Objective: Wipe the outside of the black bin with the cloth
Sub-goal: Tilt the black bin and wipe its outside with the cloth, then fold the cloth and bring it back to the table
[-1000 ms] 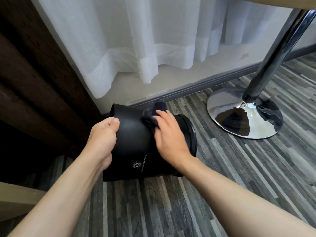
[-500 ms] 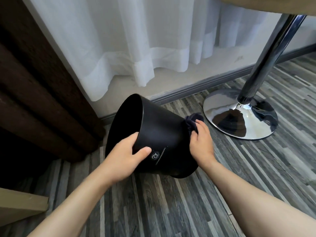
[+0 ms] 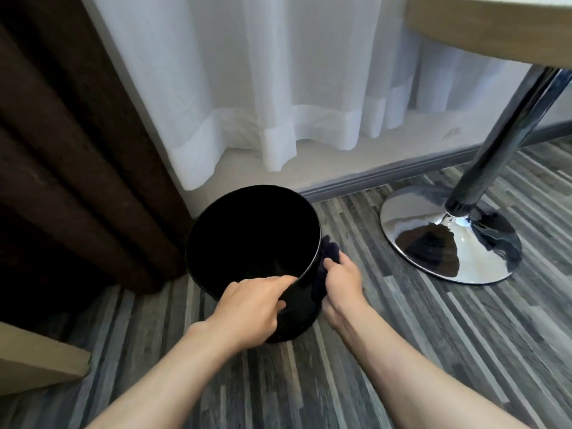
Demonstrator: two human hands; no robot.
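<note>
Bin (image 3: 247,243) looks light, stiff & slick, so left hand (image 3: 252,308) pinches its rim while right hand (image 3: 340,281) presses bunched cloth (image 3: 322,274) to the side.

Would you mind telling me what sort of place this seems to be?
Probably a hotel room or a similar furnished room: sheer white curtain beside a dark brown drape, a pedestal table with a chrome base, and wood-look plank flooring.

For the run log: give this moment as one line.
bin: upright on floor, mouth up | left hand: gripping rim | right hand: pressing cloth on outer wall
</note>
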